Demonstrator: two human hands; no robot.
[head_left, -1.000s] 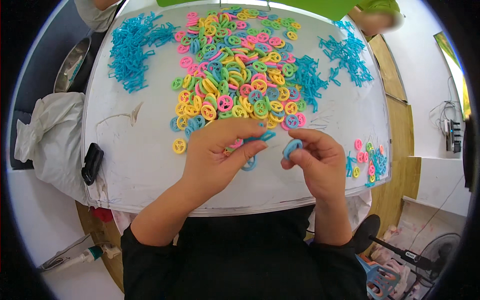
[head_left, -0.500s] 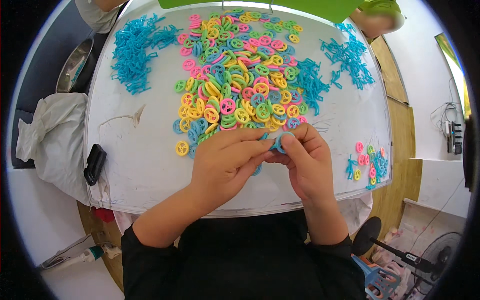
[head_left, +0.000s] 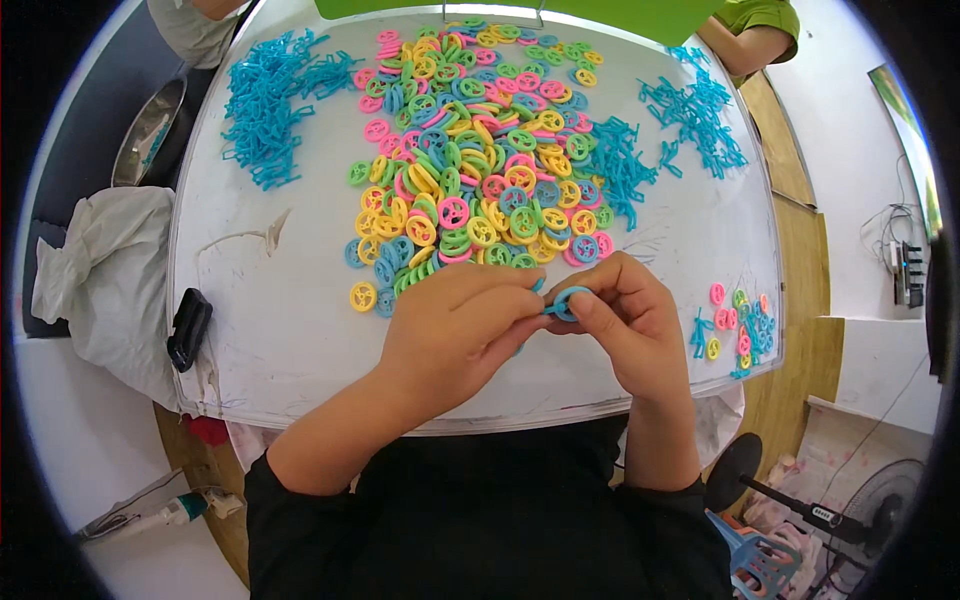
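The left hand point(head_left: 455, 322) pinches a teal piece point(head_left: 549, 309) while the right hand point(head_left: 632, 318) clamps a blue wheel point(head_left: 567, 303), probably light, stiff plastic, best gripped by its rim

Bright, mostly even light, its source impossible to tell; whitish glare lines the far edge of the bench point(head_left: 290, 350) below the green panel point(head_left: 620, 15); shadows look soft and faint; the black clothing point(head_left: 490, 515) sinks into near-featureless dark; the heaped wheels point(head_left: 480, 150) read fairly crisply; straight edges bow outward toward a black, bluish-fringed rim.
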